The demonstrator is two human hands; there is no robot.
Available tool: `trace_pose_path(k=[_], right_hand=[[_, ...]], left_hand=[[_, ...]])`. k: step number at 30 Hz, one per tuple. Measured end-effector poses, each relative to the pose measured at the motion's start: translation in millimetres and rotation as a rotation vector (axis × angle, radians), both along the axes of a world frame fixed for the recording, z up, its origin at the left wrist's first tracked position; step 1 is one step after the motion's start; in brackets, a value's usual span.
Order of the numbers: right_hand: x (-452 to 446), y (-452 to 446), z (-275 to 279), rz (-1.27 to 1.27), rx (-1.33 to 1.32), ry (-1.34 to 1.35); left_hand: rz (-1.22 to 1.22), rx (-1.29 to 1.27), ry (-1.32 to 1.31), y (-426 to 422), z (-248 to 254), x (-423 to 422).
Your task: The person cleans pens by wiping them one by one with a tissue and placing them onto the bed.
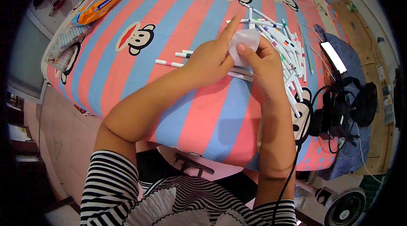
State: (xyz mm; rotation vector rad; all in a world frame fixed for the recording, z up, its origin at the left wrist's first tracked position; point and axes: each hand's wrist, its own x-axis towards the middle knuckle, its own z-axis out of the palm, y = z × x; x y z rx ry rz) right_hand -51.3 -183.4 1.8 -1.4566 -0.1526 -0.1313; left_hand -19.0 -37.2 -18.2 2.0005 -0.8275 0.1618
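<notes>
A small white wipe (245, 48) is between my hands, above the bed. My right hand (268, 66) grips it, thumb pressed on its face and fingers curled behind. My left hand (212, 60) is against the wipe's left side, its index finger stretched out and pointing up; its other fingers are partly hidden. White markers (288, 47) with coloured bands lie in a loose pile just beyond and right of my right hand. Several more markers (169, 63) stick out from under my left wrist, and white ones show just below the wipe.
The bed has a pink and blue striped sheet (178, 27) with monkey faces. An orange packet (99, 8) and a clear plastic bag (68, 44) lie at far left. At right are a lit phone (333, 56), black straps (339, 111) and cables. A fan (344, 210) stands lower right.
</notes>
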Motion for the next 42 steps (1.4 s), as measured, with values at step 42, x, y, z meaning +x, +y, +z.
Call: trace_pose_path(k=[42], right_hand=[[9,-25,9,-0.058,0.773,0.053]], left_hand=[[-0.158,-0.484,0.819,1,16,2]])
